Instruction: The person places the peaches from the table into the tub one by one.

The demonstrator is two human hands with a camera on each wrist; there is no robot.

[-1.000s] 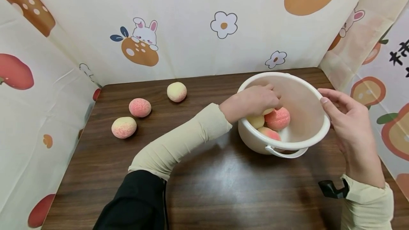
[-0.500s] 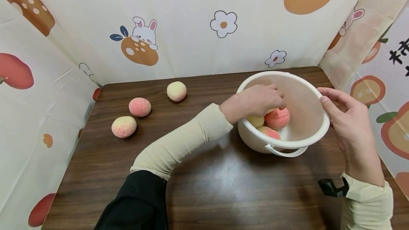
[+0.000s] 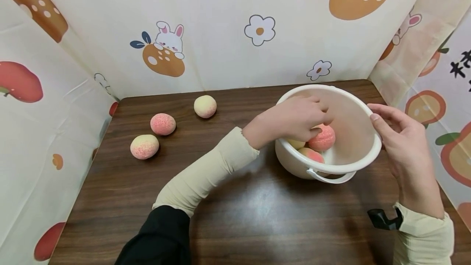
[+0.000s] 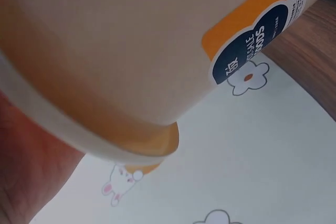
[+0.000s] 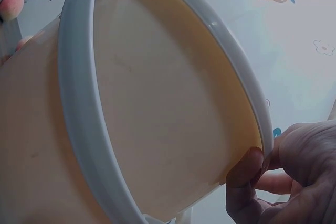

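A white bucket (image 3: 351,144) with a handle stands on the right of the table. My left hand (image 3: 294,117) reaches over its left rim, thumb apart from the other fingers, above the peaches inside. A pink peach (image 3: 324,140) shows below the fingers, with a pink-yellow peach (image 3: 312,156) in front and a yellow peach (image 3: 296,144) partly hidden by the hand. My right hand (image 3: 408,142) pinches the right rim between thumb and fingers; the right wrist view shows this hand (image 5: 302,174) too. In the left wrist view the bucket's outer wall (image 4: 121,45) fills much of the picture.
Three loose peaches lie on the left of the dark wooden table (image 3: 235,224): a speckled yellow-pink peach (image 3: 144,147), a pink peach (image 3: 163,124) and a pale yellow peach (image 3: 205,106) farther back. Printed curtains (image 3: 220,52) enclose the table's back and sides.
My left hand has drawn slightly back to the left, its thumb now visible apart from the fingers above the pink peach. The right hand keeps its hold on the bucket rim.
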